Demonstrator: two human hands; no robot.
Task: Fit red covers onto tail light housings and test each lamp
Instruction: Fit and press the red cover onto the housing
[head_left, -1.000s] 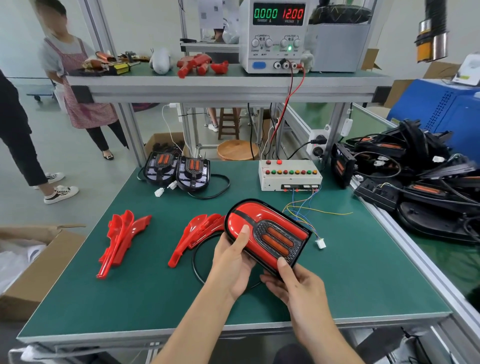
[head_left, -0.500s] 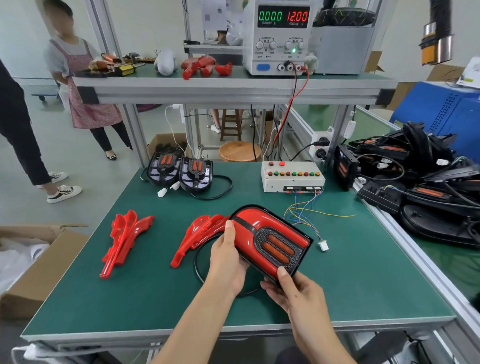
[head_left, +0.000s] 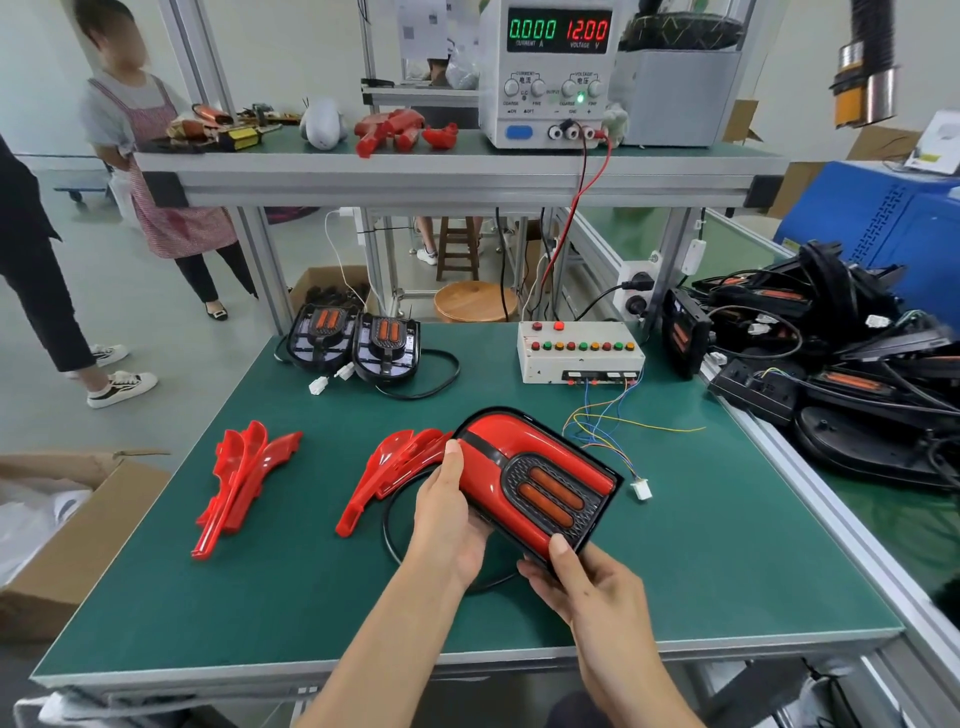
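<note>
Head view, frame centre: left hand (head_left: 451, 512) and right hand (head_left: 582, 582) both grip a tail light housing (head_left: 537, 480), red cover seated, above the green bench (head_left: 701, 561). Fitting appears complete; testing next likely requires mating its lead to the white connector (head_left: 642, 489) wired to the test box (head_left: 579, 351) behind.

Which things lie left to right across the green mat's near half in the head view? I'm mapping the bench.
Cardboard box → loose stack of red covers → second stack of red covers → tail light held in both hands → white plug.
</note>
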